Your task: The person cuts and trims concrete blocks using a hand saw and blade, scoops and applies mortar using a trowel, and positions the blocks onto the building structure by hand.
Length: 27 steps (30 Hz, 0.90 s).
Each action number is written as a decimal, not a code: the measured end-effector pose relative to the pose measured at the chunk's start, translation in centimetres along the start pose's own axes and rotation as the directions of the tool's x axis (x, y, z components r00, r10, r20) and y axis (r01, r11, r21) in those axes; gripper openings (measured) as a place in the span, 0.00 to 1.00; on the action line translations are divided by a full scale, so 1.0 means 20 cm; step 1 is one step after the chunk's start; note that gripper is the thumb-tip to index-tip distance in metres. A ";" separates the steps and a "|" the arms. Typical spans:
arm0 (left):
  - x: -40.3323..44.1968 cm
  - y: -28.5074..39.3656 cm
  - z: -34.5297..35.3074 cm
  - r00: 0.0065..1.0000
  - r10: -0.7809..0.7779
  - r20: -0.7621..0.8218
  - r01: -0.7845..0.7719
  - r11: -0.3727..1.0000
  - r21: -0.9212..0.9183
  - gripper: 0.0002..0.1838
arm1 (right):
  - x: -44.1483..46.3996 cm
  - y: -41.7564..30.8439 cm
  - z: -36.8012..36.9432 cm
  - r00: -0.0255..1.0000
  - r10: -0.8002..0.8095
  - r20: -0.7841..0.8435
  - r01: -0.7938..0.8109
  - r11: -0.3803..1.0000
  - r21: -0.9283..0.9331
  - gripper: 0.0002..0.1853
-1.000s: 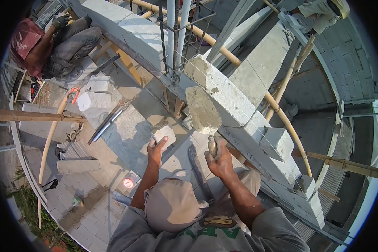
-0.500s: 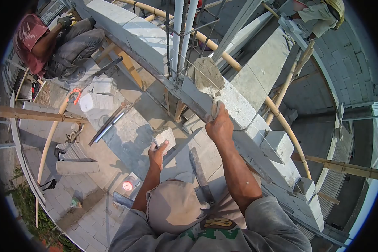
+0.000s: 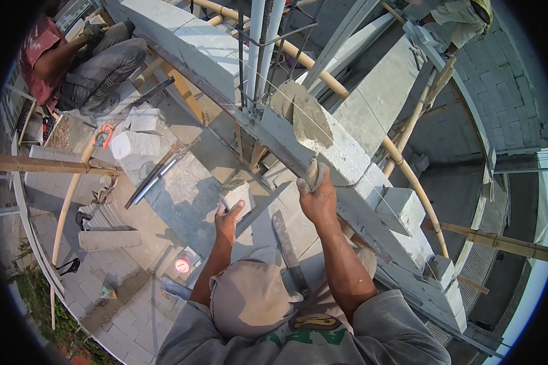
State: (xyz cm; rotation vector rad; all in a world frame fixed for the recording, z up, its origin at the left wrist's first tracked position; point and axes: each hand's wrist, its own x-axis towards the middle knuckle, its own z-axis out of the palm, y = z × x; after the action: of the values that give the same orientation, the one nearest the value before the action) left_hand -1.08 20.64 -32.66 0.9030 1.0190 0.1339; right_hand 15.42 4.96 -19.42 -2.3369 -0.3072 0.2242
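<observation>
A left hand (image 3: pixel 227 222), fingers half curled and thumb on top, grips a broken piece of pale block (image 3: pixel 236 195) at the worker's front, much as it did a second ago. The right hand (image 3: pixel 318 199) is wrapped firmly around the handle of a trowel (image 3: pixel 313 126), which has swung from beside the wall to over the top of a white block (image 3: pixel 349 159). Since half a second ago, that hand has drawn a little nearer the body, leaving the blade alongside a grey mortar patch (image 3: pixel 284 99) at the block's end; the work appears to have moved to laying or smoothing mortar there.

Below the left forearm stands a small container (image 3: pixel 183 265) with a reddish top (what it holds cannot be told from this angle). No mortar tub can be made out within reach.

Beyond the floor, a crouching co-worker in a red shirt (image 3: pixel 41 58) bends an arm, a gloved hand (image 3: pixel 94 32) raised near the knees. Farthest off, another person in pale shorts (image 3: pixel 460 25) is partly cropped by the frame.
</observation>
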 end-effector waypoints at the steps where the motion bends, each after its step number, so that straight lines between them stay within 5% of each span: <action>1: 0.00 0.00 0.00 1.000 -0.001 0.000 0.001 1.000 0.011 0.32 | -0.04 0.00 -0.01 1.000 0.012 0.013 -0.012 0.999 0.034 0.28; 4: 0.00 -0.01 0.01 1.000 -0.006 0.002 0.006 1.000 0.026 0.32 | -0.12 0.02 -0.05 0.995 0.034 0.098 -0.047 0.990 0.135 0.27; 7: 0.00 -0.02 -0.01 1.000 -0.011 0.003 0.011 1.000 0.020 0.31 | -0.10 0.03 -0.06 0.999 -0.005 -0.047 0.011 0.992 0.127 0.26; 10: 0.00 -0.03 -0.02 1.000 -0.009 -0.004 0.009 1.000 0.020 0.30 | 0.04 0.00 -0.10 0.979 0.203 0.011 -0.203 0.967 0.152 0.27; 14: 0.00 0.00 0.01 1.000 -0.009 -0.002 0.009 1.000 0.016 0.29 | 0.18 0.09 -0.11 0.977 0.203 0.063 -0.212 0.949 0.232 0.24; 17: -0.01 -0.01 0.00 1.000 -0.016 0.004 0.016 1.000 -0.009 0.29 | 0.20 -0.05 -0.17 0.915 0.337 0.222 -0.403 0.772 0.492 0.21; 20: -0.02 0.00 0.01 0.999 -0.032 -0.002 0.032 0.999 -0.029 0.29 | 0.26 -0.06 -0.19 0.868 0.357 0.344 -0.493 0.691 0.528 0.20; 27: -0.01 0.00 0.00 0.997 -0.062 0.036 0.061 0.998 0.010 0.36 | 0.08 -0.03 -0.17 0.891 0.239 0.385 -0.402 0.810 0.427 0.20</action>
State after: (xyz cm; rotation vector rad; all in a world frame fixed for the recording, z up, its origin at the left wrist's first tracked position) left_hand -1.22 20.61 -32.60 0.8787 1.0136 0.0610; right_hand 17.72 3.66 -16.77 -1.8125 0.0142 0.7624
